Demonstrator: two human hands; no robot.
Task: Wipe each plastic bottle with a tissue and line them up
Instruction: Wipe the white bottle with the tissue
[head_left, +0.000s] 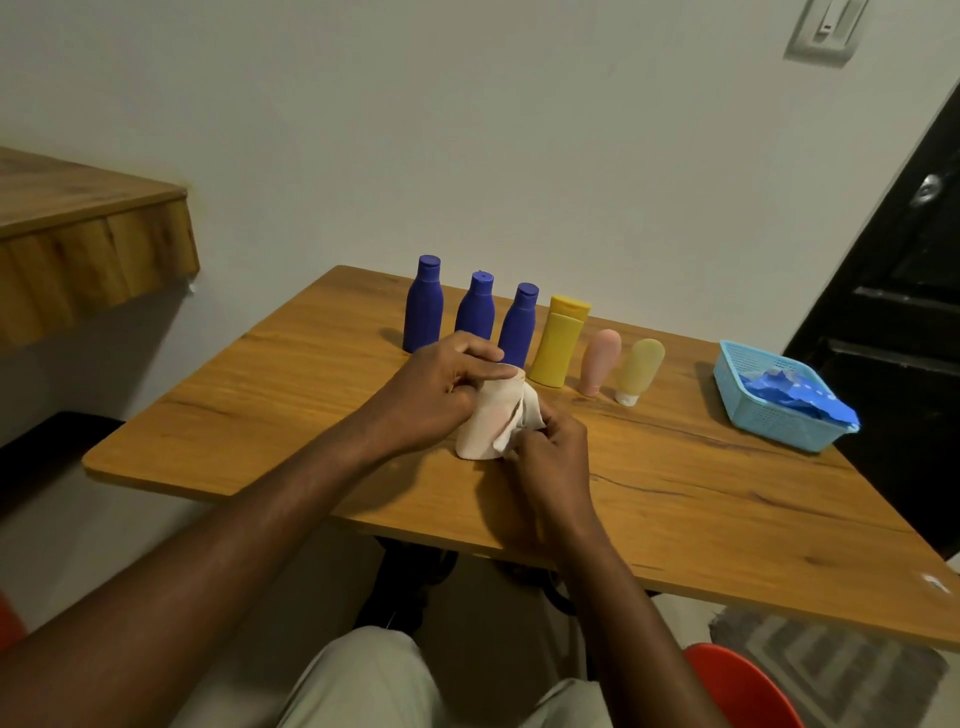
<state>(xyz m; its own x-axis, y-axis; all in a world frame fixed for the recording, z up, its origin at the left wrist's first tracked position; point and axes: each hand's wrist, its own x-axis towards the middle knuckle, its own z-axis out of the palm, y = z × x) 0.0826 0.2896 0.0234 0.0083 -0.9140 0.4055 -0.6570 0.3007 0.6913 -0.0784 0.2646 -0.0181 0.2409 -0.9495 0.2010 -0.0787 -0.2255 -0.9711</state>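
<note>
From the head cam: the left hand (447, 387) is curled over the top of a small bottle wrapped in a pale tissue (493, 421), fingers closed around it, holding it upright on the wooden table (270, 415). The right hand (553, 457) pinches the loose tissue flap low on the side, fingers mostly closed. The bottle itself is almost fully hidden by the tissue.

Just behind stands a row: three dark blue plastic bottles (423, 306), a yellow flip-cap bottle (558, 340), a pink squeeze tube (598, 361) and a pale yellow squeeze tube (640, 370). A light blue plastic basket (769, 421) with blue stuff inside sits well off to the right.
</note>
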